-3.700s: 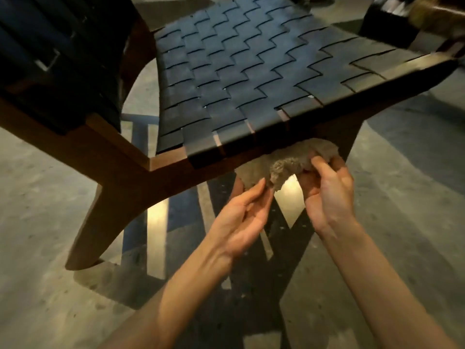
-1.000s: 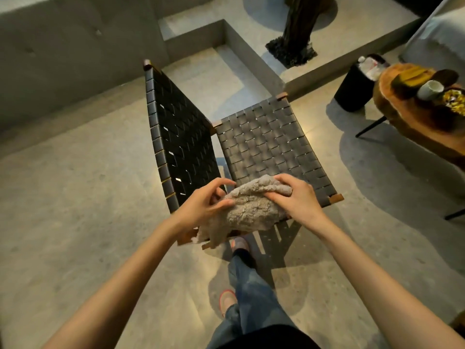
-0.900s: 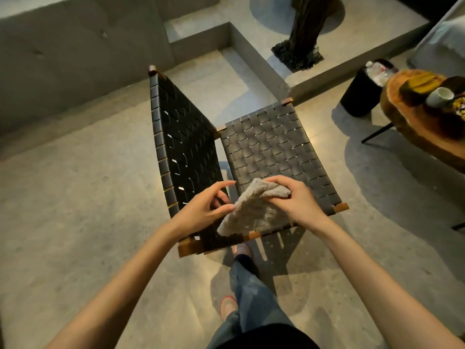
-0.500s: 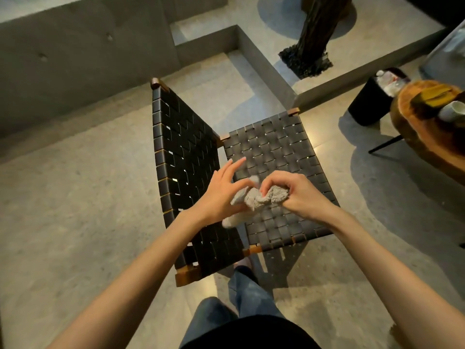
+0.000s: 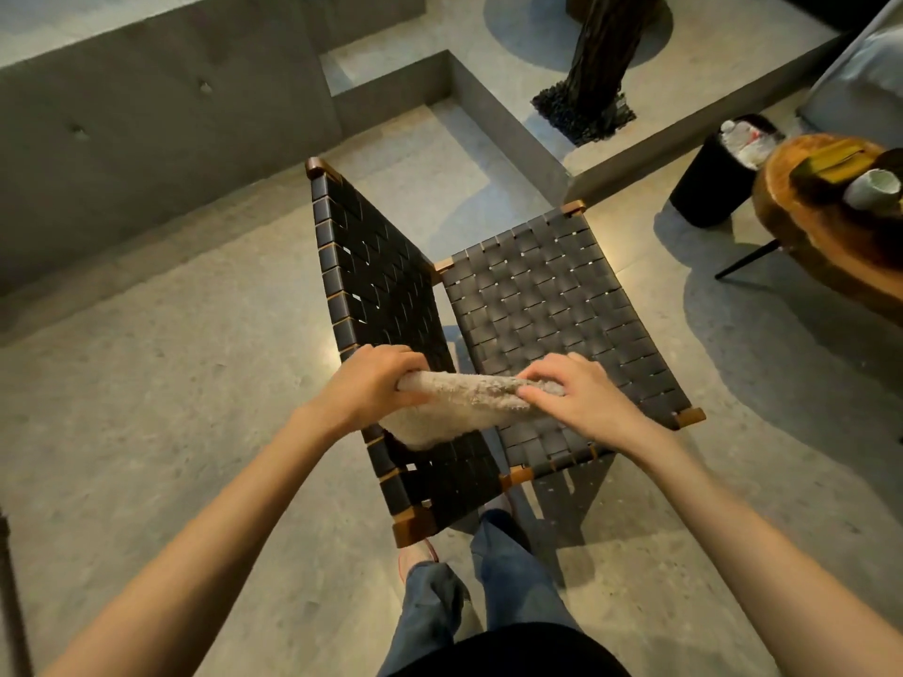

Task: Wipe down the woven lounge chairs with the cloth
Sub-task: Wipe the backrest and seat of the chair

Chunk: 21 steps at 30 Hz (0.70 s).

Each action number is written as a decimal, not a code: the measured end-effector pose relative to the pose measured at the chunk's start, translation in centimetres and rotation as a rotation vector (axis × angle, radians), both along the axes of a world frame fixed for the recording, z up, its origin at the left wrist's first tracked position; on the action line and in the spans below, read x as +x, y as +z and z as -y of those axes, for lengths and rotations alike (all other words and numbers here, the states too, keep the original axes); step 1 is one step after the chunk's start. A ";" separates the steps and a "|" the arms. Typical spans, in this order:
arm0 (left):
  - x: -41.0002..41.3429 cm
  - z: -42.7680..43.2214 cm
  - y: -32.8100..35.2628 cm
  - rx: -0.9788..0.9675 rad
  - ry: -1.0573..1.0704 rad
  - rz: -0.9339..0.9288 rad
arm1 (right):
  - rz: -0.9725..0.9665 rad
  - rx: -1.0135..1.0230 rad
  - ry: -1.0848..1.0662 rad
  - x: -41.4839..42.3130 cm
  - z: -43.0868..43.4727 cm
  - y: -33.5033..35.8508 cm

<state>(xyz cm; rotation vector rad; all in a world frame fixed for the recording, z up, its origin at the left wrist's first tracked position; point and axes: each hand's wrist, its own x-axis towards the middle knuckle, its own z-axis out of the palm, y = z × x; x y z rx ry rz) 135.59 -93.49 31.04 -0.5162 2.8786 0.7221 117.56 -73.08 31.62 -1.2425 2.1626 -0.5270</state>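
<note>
Dim, warm light pools on the floor (image 5: 171,408) beside the chair (image 5: 547,305); soft shadows spread at lower centre and right. Wide-angle distortion bends the frame edges.

One woven lounge chair (image 5: 537,305) is seen, and one cloth (image 5: 464,405). Two hands are counted: the left hand (image 5: 371,388) and the right hand (image 5: 584,398). One black bin (image 5: 708,188), one wooden tabletop (image 5: 801,227), one pale cup (image 5: 872,188) and one dark trunk (image 5: 601,56) are also counted.
</note>
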 end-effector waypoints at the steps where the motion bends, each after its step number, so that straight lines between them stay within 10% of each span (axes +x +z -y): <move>1: 0.7 0.3 0.3 0.002 0.010 0.011 | -0.067 0.002 0.000 0.5 0.2 -0.1; 7: 3.5 0.6 2.2 0.434 0.225 -0.061 | 0.044 -0.051 -0.038 3.2 1.2 -0.2; 13: 5.2 1.0 2.4 0.441 0.322 -0.081 | 0.208 -0.019 -0.015 5.8 1.2 -0.7; 21: 7.4 1.0 1.6 0.557 0.576 0.028 | 0.351 -0.297 -0.643 7.4 1.6 -0.8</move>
